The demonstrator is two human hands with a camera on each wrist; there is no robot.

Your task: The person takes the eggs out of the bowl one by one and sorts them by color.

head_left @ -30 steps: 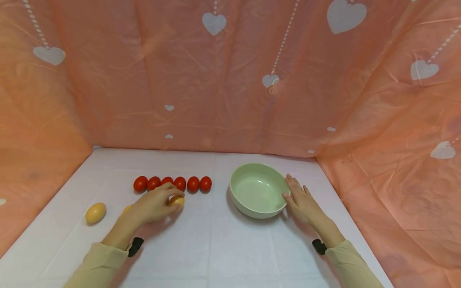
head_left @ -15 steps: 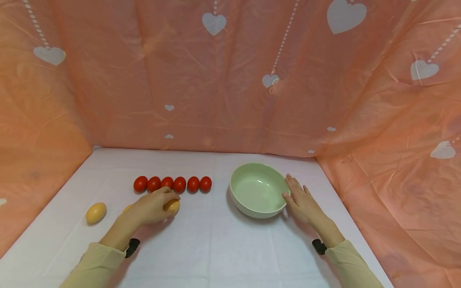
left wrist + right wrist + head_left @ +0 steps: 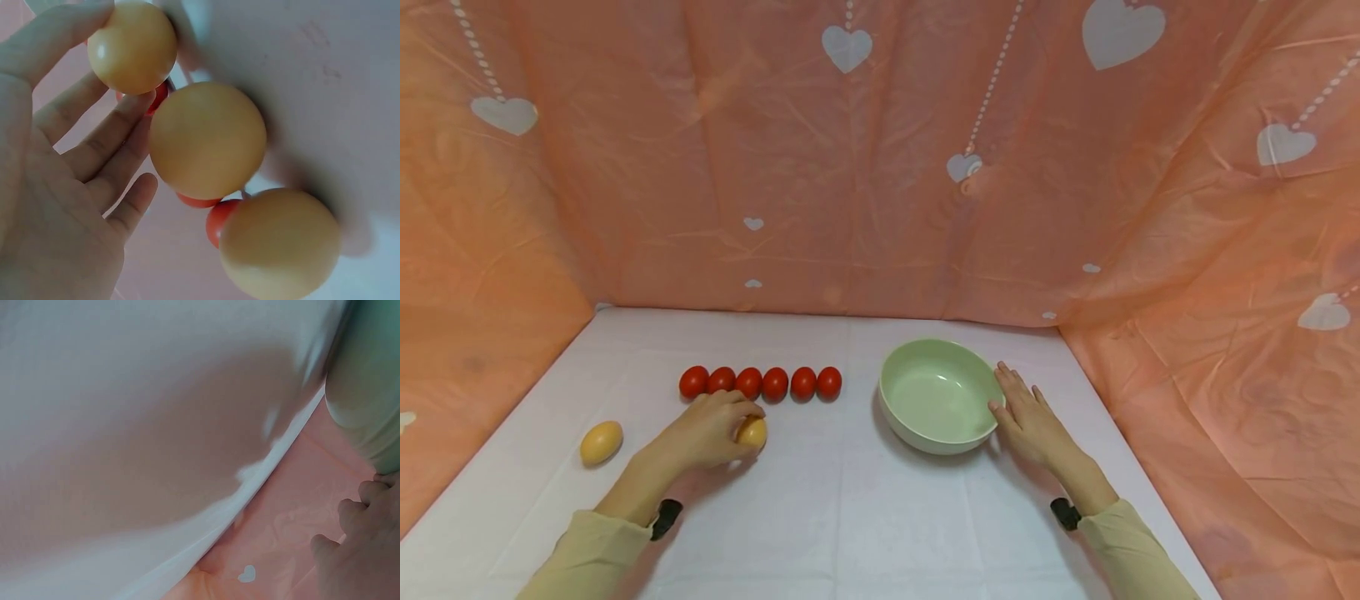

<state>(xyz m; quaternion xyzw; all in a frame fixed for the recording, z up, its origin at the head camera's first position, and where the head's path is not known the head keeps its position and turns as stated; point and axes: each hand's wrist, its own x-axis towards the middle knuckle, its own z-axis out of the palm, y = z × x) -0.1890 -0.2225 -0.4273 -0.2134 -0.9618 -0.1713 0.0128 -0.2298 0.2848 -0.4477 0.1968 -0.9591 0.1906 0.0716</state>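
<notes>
My left hand [image 3: 711, 429] pinches a smooth yellow egg [image 3: 752, 433] low over the table, thumb and fingertips at its sides. In the left wrist view this egg [image 3: 132, 47] sits farthest away. Two more yellow eggs, a middle one [image 3: 208, 140] and a nearer one [image 3: 281, 244], line up beside the hand. Only the leftmost egg [image 3: 601, 442] of those two shows in the head view; the left hand hides the other. With straight fingers, my right hand [image 3: 1033, 429] touches the right side of a pale green bowl [image 3: 940, 404], whose inside is bare.
Behind the left hand runs a row of several red egg-shaped pieces [image 3: 775, 384]. A white cloth [image 3: 850, 517] covers the table. Pink-orange curtains [image 3: 880, 208] with white hearts enclose the back and both sides.
My left hand has drawn leftward and slightly toward me with the yellow egg in its fingers, exposing more of the red row. The right hand and bowl stay put.
</notes>
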